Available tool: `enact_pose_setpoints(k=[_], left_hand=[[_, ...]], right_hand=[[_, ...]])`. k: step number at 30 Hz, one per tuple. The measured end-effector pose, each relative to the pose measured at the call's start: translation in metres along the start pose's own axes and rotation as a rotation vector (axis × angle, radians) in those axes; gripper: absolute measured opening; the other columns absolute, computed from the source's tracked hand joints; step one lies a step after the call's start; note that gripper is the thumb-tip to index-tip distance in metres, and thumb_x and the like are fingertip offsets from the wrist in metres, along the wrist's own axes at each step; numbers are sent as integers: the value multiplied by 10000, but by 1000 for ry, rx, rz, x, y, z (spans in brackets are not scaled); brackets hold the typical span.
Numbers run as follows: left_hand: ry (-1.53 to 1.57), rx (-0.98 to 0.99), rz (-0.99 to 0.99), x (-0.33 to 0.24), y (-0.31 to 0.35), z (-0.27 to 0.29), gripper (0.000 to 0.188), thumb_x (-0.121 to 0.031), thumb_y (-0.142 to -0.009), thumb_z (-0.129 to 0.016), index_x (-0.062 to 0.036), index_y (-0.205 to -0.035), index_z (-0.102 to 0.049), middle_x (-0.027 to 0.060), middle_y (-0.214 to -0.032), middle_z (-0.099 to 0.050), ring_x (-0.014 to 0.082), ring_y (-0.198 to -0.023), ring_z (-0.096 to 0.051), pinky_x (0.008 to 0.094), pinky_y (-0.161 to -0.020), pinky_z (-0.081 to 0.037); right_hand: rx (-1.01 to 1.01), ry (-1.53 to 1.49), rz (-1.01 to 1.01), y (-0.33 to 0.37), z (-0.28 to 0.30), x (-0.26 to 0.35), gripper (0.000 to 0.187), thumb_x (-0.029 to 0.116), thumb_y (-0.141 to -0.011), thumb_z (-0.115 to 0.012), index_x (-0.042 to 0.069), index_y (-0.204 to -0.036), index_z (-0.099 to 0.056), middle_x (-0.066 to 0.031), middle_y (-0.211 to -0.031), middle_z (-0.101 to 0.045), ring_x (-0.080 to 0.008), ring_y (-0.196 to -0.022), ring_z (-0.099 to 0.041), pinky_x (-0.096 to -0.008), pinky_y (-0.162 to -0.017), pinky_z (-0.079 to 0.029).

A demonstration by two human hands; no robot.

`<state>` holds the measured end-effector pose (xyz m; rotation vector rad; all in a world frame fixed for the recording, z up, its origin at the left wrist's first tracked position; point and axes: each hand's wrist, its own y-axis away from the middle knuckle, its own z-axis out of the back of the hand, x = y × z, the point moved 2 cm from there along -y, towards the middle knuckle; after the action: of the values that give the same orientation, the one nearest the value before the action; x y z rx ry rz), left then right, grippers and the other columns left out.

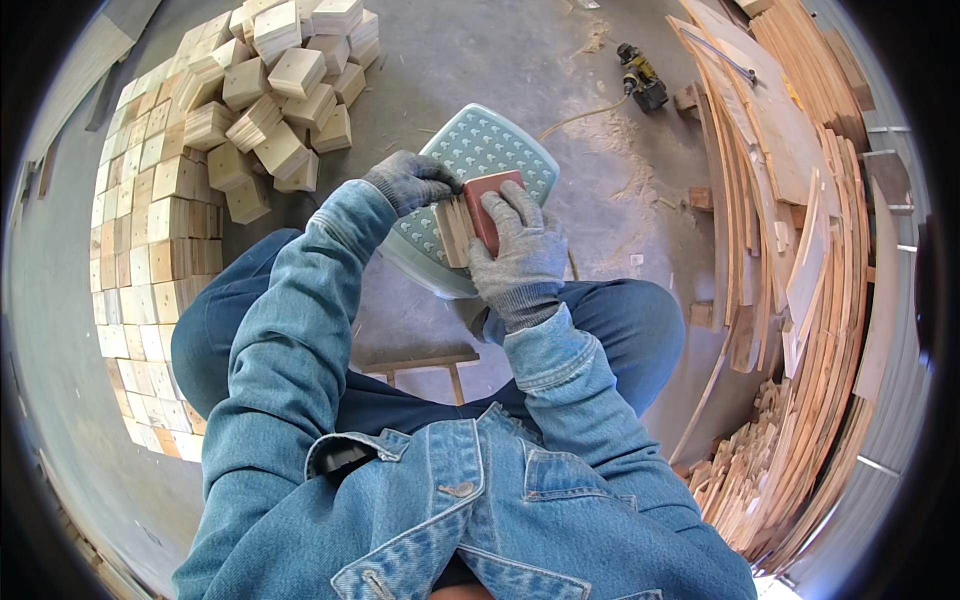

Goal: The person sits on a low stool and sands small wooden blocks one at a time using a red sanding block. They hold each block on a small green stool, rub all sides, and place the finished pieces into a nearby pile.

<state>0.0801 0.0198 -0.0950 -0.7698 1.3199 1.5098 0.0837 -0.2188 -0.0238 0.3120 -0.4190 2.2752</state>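
Observation:
My right hand, in a grey work glove, grips a reddish-brown sanding block. That block rests against a small wooden block with layered edges, which sits tilted on a pale green plastic stool with a dotted top. My left hand, gloved too, has its fingers closed at the far left corner of the wooden block; its fingertips are partly hidden. Both hands are over the stool, between my bent knees.
Many wooden blocks are stacked in rows at the left, with a loose heap on top. A yellow and black cordless drill lies on the floor beyond the stool. Long boards are piled along the right.

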Motion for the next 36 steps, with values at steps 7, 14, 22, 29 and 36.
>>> enact_pose_setpoints(k=[7, 14, 22, 29, 36], left_hand=[[-121, 0, -29, -3, -6, -2, 172, -157, -963, -791, -54, -1100, -776, 45, -954, -758, 132, -874, -663, 331, -836, -569], [-92, -111, -36, -1, 2, -12, 184, -178, -989, -757, -35, -1105, -753, 45, -967, -741, 139, -874, -656, 328, -847, -566], [65, -169, -70, 24, -6, -17, 187, -138, -990, -728, -36, -1144, -751, 35, -976, -741, 119, -946, -654, 320, -905, -554], [-35, -228, -26, 7, -4, -18, 198, -180, -983, -717, -52, -1129, -758, 50, -992, -759, 141, -963, -675, 329, -931, -546], [34, -280, -35, 23, -13, -24, 239, -227, -963, -712, -49, -1110, -771, 122, -1025, -769, 228, -982, -708, 367, -940, -550]], right_hand=[[-2, 3, 5, 0, 0, -1, 582, 261, -811, -797, 139, -1369, -690, -109, -1511, -589, -386, -1283, -603, -527, -1115, -447], [-23, 29, 24, -2, 1, -1, 599, 272, -801, -807, 147, -1376, -692, -104, -1498, -593, -384, -1213, -640, -538, -1048, -495], [0, -23, 0, -2, 2, 2, 576, 245, -813, -788, 141, -1371, -689, -110, -1506, -589, -399, -1292, -600, -531, -1114, -450], [-8, -11, 15, -3, 0, 0, 589, 272, -816, -799, 153, -1381, -684, -92, -1529, -560, -390, -1241, -608, -553, -1051, -494], [-16, -14, 38, -2, -1, 1, 589, 269, -815, -800, 157, -1382, -685, -87, -1529, -562, -391, -1227, -610, -560, -1048, -492]])
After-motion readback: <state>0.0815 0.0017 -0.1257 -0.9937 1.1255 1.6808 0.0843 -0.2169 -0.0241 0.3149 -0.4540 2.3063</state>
